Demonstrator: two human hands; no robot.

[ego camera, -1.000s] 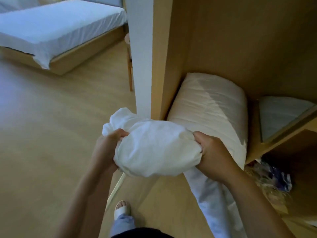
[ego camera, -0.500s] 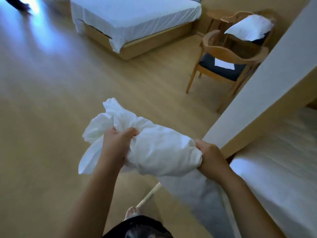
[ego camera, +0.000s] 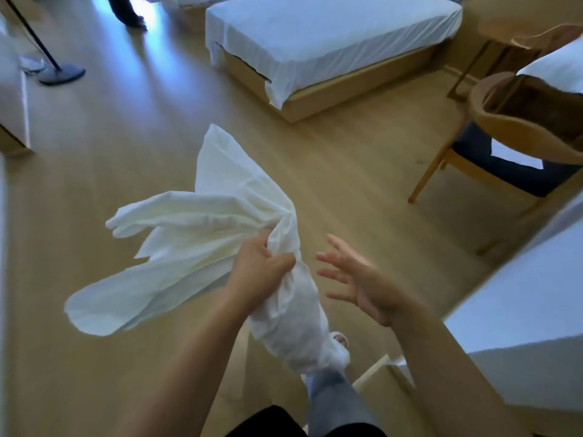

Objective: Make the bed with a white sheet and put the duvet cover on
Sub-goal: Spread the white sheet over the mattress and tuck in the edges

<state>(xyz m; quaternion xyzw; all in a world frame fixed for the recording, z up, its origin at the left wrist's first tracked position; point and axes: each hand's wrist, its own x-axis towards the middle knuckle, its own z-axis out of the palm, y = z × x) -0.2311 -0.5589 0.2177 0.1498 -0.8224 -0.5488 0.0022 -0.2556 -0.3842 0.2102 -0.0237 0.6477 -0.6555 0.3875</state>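
Observation:
A bunched white sheet (ego camera: 202,234) hangs in the air in front of me over the wooden floor. My left hand (ego camera: 258,272) grips it at its gathered middle; loose ends flare up and to the left, and the rest droops down toward my leg. Just to the right of the cloth, my right hand (ego camera: 356,285) is held with fingers spread and touches nothing. The bed (ego camera: 331,36), a mattress under a white sheet on a wooden base, stands across the floor at the top of the view.
A wooden armchair (ego camera: 517,146) with a dark seat and a white pillow (ego camera: 555,70) stands at the right. A white wall corner (ego camera: 517,316) is close at lower right. Another person's legs (ego camera: 126,11) and a mop (ego camera: 60,74) are at upper left.
I have turned away from the wardrobe to face the room. My right hand has let go of the sheet and opened, and the bundle has come loose and fanned out from my left hand.

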